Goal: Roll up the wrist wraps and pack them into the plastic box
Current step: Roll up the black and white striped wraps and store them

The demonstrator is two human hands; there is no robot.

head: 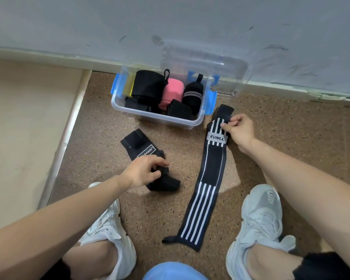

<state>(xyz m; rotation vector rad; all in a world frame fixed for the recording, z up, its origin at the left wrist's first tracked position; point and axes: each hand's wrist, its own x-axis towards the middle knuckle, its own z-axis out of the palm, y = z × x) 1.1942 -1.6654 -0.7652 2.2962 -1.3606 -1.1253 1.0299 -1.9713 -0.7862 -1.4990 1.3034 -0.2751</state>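
Note:
A clear plastic box (198,120) with blue latches stands open on the floor by the wall, holding several rolled wraps, black ones and a pink one (173,91). A long black wrap with white stripes (208,178) lies flat on the floor, running from the box toward my feet. My right hand (238,129) pinches its far end near the white label. A plain black wrap (141,150) lies crumpled to the left; my left hand (144,170) grips its near part.
The box's clear lid (220,65) leans against the grey wall behind it. A pale raised step (28,138) borders the speckled brown floor on the left. My two white shoes (261,219) flank the striped wrap's near end.

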